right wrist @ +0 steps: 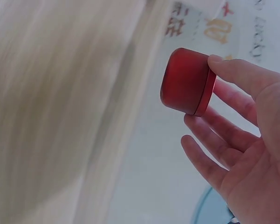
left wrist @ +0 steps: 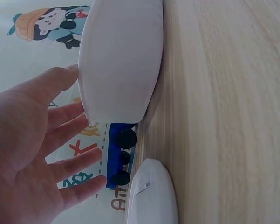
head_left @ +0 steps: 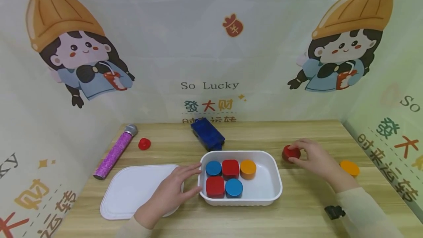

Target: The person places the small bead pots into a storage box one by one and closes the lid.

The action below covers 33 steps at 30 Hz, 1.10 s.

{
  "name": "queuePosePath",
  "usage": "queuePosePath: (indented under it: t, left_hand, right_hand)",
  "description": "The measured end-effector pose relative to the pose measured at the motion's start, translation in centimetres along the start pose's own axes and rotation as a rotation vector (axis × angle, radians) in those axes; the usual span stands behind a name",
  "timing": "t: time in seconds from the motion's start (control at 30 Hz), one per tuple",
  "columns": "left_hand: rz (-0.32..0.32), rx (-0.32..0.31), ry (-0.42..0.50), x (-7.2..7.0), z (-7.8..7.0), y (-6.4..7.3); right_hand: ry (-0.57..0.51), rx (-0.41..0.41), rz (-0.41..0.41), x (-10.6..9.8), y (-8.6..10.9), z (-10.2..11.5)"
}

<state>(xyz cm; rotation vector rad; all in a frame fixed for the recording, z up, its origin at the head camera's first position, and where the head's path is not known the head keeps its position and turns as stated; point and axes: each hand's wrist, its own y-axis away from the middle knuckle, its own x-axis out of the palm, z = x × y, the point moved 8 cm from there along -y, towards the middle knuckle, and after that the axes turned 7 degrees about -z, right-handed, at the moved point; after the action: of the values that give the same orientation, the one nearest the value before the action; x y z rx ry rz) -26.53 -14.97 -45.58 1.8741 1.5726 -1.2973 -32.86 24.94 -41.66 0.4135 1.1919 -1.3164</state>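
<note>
My right hand [head_left: 315, 160] pinches a small red round tin [head_left: 289, 154] between thumb and fingers, to the right of a white plastic box [head_left: 241, 202]. In the right wrist view the tin [right wrist: 184, 81] is tilted, off the table, with its lid seam near the thumb. My left hand [head_left: 167, 188] touches the box's left rim with thumb and fingertips, fingers spread. Inside the box are two blue round tins [head_left: 234, 188], two red squarish tins [head_left: 215, 187] and an orange round tin [head_left: 248, 169]; its right part shows bare floor.
A white lid [head_left: 132, 190] lies left of the box, partly under my left hand. Behind the box is a blue toy vehicle [head_left: 208, 134]. Farther left are a purple glittery microphone [head_left: 115, 153] and a small red object [head_left: 144, 144]. An orange tin [head_left: 349, 168] and a black clip [head_left: 334, 212] lie by my right arm.
</note>
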Motion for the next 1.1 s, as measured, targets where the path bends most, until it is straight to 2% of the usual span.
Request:
queuePosePath:
  t: [0.3, 0.5, 0.73, 0.87, 1.1]
  left_hand:
    - [-0.001, 0.002, 0.015, 0.0, 0.1, 0.1]
    - [0.01, -0.007, 0.019, 0.0, 0.1, 0.0]
    - [0.008, -0.016, 0.034, 0.2, 0.3, -0.1]
    - [0.009, -0.018, 0.036, 0.3, 0.3, 0.0]
    - [-0.002, -0.005, 0.025, 0.2, 0.2, 0.0]
  right_hand:
    - [0.039, -0.035, 0.01, -1.2, 0.4, 4.7]
    - [0.051, -0.107, 0.007, -1.1, 0.8, 7.4]
    - [0.022, -0.142, 0.107, 1.0, 1.3, 9.6]
    - [-0.012, -0.145, 0.171, 2.4, 1.5, 10.2]
    - [-0.074, -0.196, 0.285, 4.7, 1.7, 11.1]
